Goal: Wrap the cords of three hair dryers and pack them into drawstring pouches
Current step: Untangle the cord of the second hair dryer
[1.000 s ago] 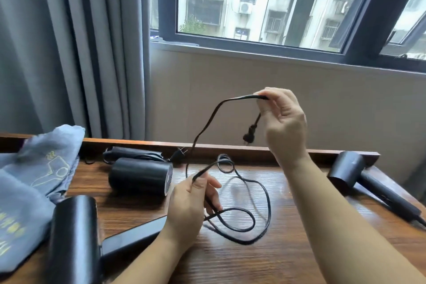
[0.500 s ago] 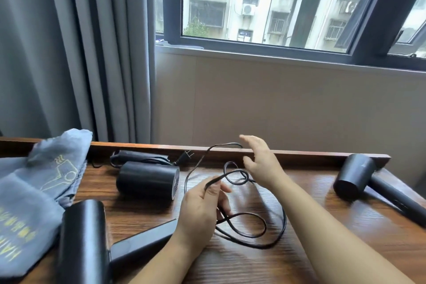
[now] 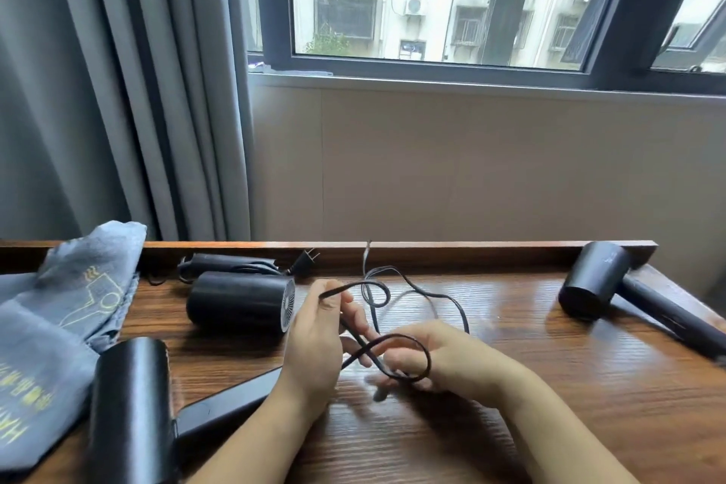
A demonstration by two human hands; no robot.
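Three black hair dryers lie on the wooden table (image 3: 550, 385): one near left (image 3: 129, 405), one at the back (image 3: 239, 301) whose cord (image 3: 231, 261) lies bundled behind it, one at the far right (image 3: 593, 279). My left hand (image 3: 318, 338) pinches a folded bend of the near dryer's loose black cord (image 3: 451, 297). My right hand (image 3: 444, 358) sits just to its right, low over the table, its blurred fingers curled in a loop of that cord. The rest of the cord trails in loops toward the back rail.
Grey drawstring pouches (image 3: 59, 306) with yellow print are piled at the left end of the table. A raised wooden rail (image 3: 471, 248) runs along the back edge, with the wall, window and grey curtain (image 3: 118, 90) behind.
My right hand let go of the plug end it held up, dropped to the table and came back toward me into a lower loop. The plug end now lies by the back rail.
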